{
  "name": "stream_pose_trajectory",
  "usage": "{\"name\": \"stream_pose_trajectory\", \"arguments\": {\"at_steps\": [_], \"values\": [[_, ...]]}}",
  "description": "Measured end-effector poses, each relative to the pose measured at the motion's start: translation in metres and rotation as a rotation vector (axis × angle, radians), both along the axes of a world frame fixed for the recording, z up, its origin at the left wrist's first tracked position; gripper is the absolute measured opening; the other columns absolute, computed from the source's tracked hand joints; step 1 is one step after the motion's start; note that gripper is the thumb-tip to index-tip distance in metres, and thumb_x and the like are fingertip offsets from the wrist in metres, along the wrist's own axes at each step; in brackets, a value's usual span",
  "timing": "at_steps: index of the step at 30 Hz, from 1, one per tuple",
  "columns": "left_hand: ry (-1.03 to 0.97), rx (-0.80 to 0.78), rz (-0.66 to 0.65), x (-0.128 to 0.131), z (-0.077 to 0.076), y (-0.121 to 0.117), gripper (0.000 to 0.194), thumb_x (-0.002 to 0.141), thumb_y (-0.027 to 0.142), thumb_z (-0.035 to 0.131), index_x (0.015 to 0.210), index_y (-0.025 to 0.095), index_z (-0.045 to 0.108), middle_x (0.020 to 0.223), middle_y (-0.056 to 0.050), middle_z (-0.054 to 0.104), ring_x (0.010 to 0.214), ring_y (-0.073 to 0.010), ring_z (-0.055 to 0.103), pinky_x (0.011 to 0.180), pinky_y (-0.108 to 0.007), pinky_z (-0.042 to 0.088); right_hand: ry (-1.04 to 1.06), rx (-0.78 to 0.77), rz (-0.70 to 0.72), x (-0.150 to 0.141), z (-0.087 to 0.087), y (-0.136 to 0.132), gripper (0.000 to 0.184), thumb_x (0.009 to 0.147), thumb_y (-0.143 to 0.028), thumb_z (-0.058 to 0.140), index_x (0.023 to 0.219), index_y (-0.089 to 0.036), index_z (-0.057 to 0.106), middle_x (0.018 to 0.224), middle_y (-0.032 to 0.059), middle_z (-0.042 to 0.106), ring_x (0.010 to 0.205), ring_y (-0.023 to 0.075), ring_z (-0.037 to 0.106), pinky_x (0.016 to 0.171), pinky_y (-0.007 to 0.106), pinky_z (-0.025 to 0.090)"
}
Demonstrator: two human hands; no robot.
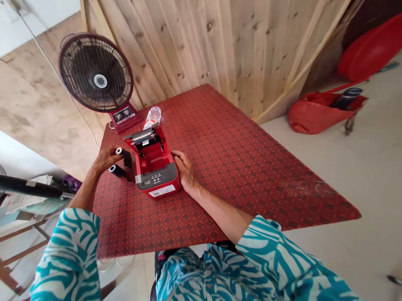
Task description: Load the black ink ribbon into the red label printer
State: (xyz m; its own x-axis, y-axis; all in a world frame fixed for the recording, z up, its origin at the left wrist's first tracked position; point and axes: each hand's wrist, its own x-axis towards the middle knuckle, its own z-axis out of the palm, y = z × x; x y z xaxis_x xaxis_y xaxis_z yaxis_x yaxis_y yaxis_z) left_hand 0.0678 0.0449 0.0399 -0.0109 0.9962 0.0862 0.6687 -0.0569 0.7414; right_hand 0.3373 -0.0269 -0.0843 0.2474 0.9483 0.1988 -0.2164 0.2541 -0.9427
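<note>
A red and dark grey label printer [158, 180] stands on the table with its lid [144, 136] raised, and its red inner bay looks vacant. My right hand [186, 170] is closed against the printer's right side, fingers curled. To the left of the printer, my left hand [106, 160] grips a black ribbon roll [127, 159] with a white core by its near end. Just below it lies a second black roll [118, 170], also with a white core. Whether ribbon links the two rolls I cannot tell.
The table [243, 166] has a red patterned cover. Behind the printer lies a clear plastic bottle [153, 116], beside a maroon fan [97, 79] at the back left. A red bag [309, 114] rests on the floor to the right, near a red basin [372, 49].
</note>
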Motion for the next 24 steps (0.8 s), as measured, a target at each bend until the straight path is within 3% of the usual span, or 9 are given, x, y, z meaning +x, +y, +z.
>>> {"name": "stream_pose_trajectory", "arguments": {"at_steps": [5,9,11,14,18,24], "values": [[-0.304,0.048,-0.108,-0.010,0.026,-0.057,0.045,0.062,0.038,0.079,0.102,0.019,0.069,0.083,-0.004,0.074,0.072,-0.0201,0.068,0.063,-0.029,0.052,-0.003,0.008,0.006,0.001,-0.001,0.001,0.032,0.087,-0.044,0.050,0.105,-0.027,0.071,0.113,0.0052,0.071,0.114,0.0232,0.062,0.110,0.045,0.046],[-0.313,0.023,-0.321,0.025,0.029,-0.084,0.050,0.073,0.042,0.076,0.118,0.021,0.068,0.083,-0.003,0.071,0.065,-0.0157,0.064,0.059,-0.026,0.050,-0.011,0.015,0.005,0.001,-0.002,0.002,0.032,0.087,-0.043,0.049,0.106,-0.028,0.071,0.113,0.0047,0.071,0.115,0.0229,0.062,0.110,0.044,0.045],[-0.215,0.033,-0.382,0.050,0.026,-0.084,0.055,0.077,0.039,0.076,0.127,0.021,0.064,0.094,-0.005,0.074,0.075,-0.0161,0.067,0.067,-0.027,0.053,-0.018,0.016,0.008,0.000,-0.002,0.002,0.033,0.087,-0.043,0.049,0.106,-0.027,0.071,0.113,0.0051,0.071,0.115,0.0230,0.062,0.110,0.044,0.045],[-0.037,0.072,-0.425,0.079,0.022,-0.074,0.053,0.073,0.036,0.080,0.120,0.018,0.065,0.099,-0.007,0.076,0.083,-0.0179,0.068,0.077,-0.030,0.055,-0.024,0.015,0.012,-0.001,-0.003,0.003,0.032,0.088,-0.042,0.048,0.105,-0.027,0.071,0.112,0.0051,0.070,0.114,0.0233,0.062,0.109,0.044,0.046],[0.283,0.044,-0.414,0.094,0.026,-0.062,0.037,0.082,0.037,0.070,0.114,0.018,0.069,0.103,-0.008,0.078,0.092,-0.0225,0.071,0.085,-0.036,0.056,-0.038,0.030,0.023,-0.002,-0.002,0.004,0.031,0.089,-0.039,0.048,0.106,-0.027,0.071,0.112,0.0052,0.070,0.115,0.0231,0.061,0.110,0.045,0.046],[0.767,-0.067,-0.525,0.117,0.030,-0.053,0.036,0.090,0.023,0.057,0.124,0.022,0.071,0.122,-0.008,0.076,0.108,-0.0259,0.072,0.094,-0.035,0.053,-0.034,0.046,0.008,-0.004,-0.002,0.005,0.030,0.089,-0.035,0.048,0.106,-0.027,0.071,0.113,0.0047,0.070,0.116,0.0219,0.061,0.111,0.044,0.046]]}}
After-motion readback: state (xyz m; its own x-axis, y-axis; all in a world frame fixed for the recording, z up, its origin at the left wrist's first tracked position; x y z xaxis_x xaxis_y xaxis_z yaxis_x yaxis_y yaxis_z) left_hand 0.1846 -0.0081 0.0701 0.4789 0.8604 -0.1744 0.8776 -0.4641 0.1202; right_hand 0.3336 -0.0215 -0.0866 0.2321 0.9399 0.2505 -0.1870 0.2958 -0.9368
